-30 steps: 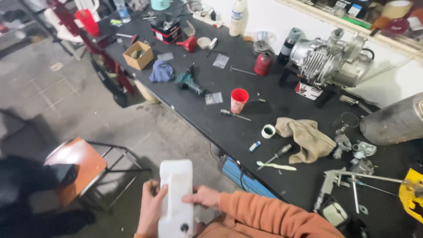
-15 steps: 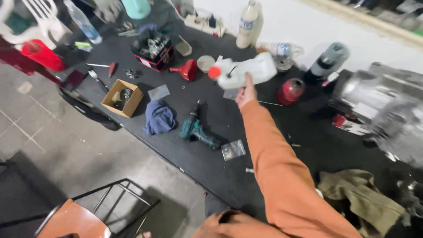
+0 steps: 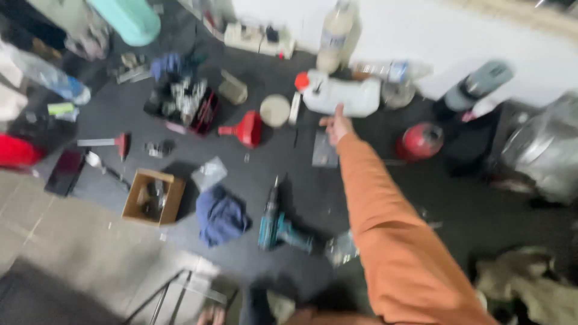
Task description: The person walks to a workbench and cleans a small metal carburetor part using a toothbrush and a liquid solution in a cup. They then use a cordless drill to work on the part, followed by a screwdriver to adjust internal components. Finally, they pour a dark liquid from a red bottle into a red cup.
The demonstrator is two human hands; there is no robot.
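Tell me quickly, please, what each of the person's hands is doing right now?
Right hand: open, fingers touching the white jug lying on the dark workbench, not gripping it.
Left hand: not in view.

The whole view was smeared by motion. My right hand (image 3: 336, 125) reached toward the white jug (image 3: 340, 95), but the blur hid whether my fingers (image 3: 339, 111) touched it. My orange sleeve (image 3: 394, 241) ran off the bottom edge and covered the table (image 3: 301, 162) beneath it. My left hand was out of view. The engine (image 3: 542, 150) was cut by the right edge, the teal cylinder (image 3: 129, 19) by the top. The parts in the cardboard box (image 3: 153, 197) were too blurred to name.
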